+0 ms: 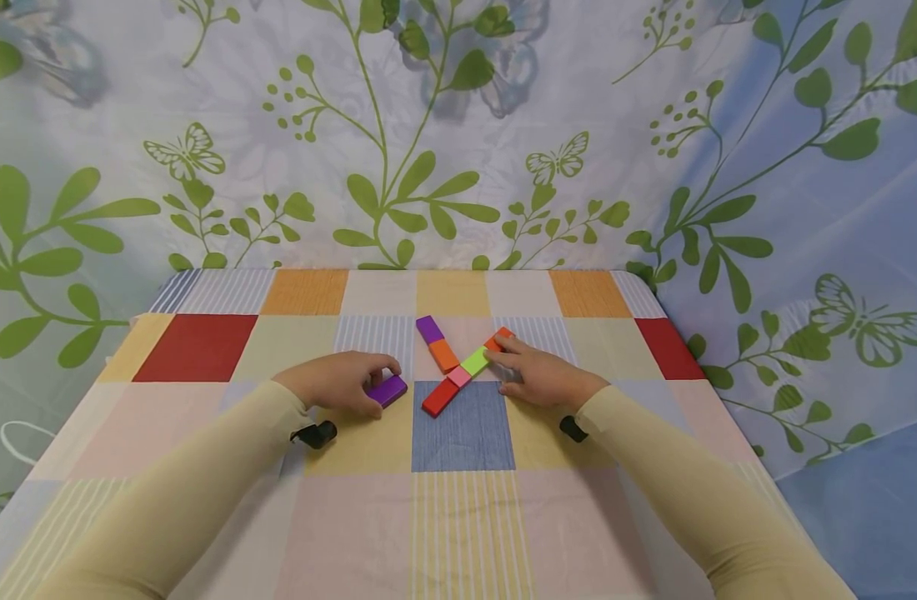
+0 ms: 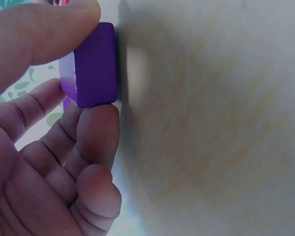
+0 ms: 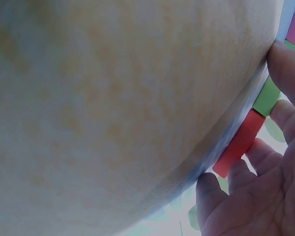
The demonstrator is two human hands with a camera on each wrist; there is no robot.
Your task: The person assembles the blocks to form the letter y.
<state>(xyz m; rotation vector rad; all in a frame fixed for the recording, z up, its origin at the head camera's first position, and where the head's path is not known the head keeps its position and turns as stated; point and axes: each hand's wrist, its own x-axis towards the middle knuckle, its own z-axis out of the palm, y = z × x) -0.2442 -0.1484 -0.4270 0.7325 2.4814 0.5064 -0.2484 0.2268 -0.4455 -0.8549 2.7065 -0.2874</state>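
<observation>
My left hand pinches a purple block between thumb and fingers, low over the tabletop. In the left wrist view, the block's end face shows between thumb and fingertips. My right hand rests beside a diagonal row, its loosely bent fingers touching the lime-green block and the orange block at the far end. Down that row follow a pink block and a red block. A second branch, an orange block and a purple block, slants up and left from the pink one.
A patchwork-patterned cloth covers the table. Behind it and at the sides hangs a curtain with green leaves and butterflies. A white cord loop shows at the left edge. Dark wrist cameras sit under both cuffs.
</observation>
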